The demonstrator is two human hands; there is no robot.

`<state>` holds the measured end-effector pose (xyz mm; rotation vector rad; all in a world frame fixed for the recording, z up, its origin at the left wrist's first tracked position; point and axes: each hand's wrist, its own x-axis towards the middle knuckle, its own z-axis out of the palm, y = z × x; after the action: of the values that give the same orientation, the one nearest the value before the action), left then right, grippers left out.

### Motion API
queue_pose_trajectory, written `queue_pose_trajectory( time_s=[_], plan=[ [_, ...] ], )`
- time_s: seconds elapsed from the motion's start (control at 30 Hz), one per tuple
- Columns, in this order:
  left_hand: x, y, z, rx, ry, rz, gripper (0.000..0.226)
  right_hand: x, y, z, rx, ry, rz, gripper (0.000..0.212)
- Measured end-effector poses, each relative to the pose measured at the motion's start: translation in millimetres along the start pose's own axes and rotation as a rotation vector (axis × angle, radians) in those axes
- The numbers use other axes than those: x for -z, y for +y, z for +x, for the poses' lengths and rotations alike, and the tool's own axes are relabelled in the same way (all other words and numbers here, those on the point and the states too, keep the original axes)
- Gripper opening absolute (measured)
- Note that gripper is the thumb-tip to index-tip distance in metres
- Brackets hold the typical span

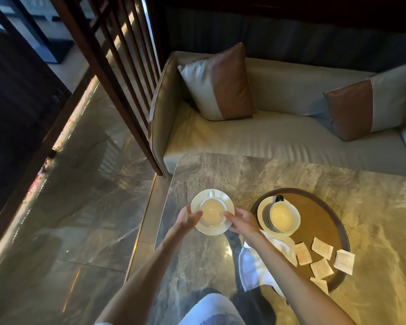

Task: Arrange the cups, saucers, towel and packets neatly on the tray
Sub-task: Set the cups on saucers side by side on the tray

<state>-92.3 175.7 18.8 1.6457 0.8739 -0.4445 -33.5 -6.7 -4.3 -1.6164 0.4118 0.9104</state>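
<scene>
Flanking cup (213,211) on saucer (211,231) on desk (244,170), left of tray (314,212): left hand (189,218) grip spread at rim, right hand (242,220) grip unclear. Tray carries second cup (284,216), second saucer (263,214), packets (322,247); towel (252,270) overlaps its near-left edge.

From where I stand I count two cups, the left cup (212,213) and the right cup (284,218), and two saucers, the left saucer (198,201) and the right saucer (263,212). There is one tray (319,214), one towel (256,266), and five packets (322,247), I think, since the nearest packet (320,284) is half hidden by a forearm. There are two cushions, the left cushion (220,83) and the right cushion (370,102), and two hands, the left hand (188,218) and the right hand (243,220).
</scene>
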Motion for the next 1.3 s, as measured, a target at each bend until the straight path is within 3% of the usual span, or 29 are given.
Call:
queue_pose_trajectory(
  time_s=[0.17, 0.27, 0.33, 0.43, 0.57, 0.9, 1.17, 1.3],
  plan=[
    [-18, 46, -22, -0.125, 0.007, -0.011, 0.058, 36, -35, -19, 0.117, 0.005, 0.044, 0.038],
    [-44, 78, -30, -0.168, 0.019, -0.015, 0.033, 72, -56, -30, 0.187, 0.041, 0.036, 0.037],
    [-71, 97, -36, -0.209, -0.003, -0.025, 0.028, 103, -67, -37, 0.225, 0.098, -0.003, 0.034],
    [-119, 124, -44, -0.248, -0.058, -0.035, 0.026, 158, -76, -46, 0.212, 0.163, -0.005, 0.031],
    [-200, 152, -41, -0.159, -0.090, -0.070, 0.039, 238, -73, -52, 0.163, 0.213, 0.026, 0.024],
    [-347, 134, -14, -0.046, -0.144, 0.029, 0.037, 359, -16, -26, 0.004, 0.257, 0.065, 0.038],
    [-381, 122, 9, -0.015, -0.047, 0.124, 0.046, 377, 16, 11, -0.061, 0.222, 0.079, 0.034],
    [-390, 113, 13, 0.006, -0.026, 0.122, 0.054, 377, 28, 17, -0.040, 0.234, -0.044, 0.032]
  ],
)
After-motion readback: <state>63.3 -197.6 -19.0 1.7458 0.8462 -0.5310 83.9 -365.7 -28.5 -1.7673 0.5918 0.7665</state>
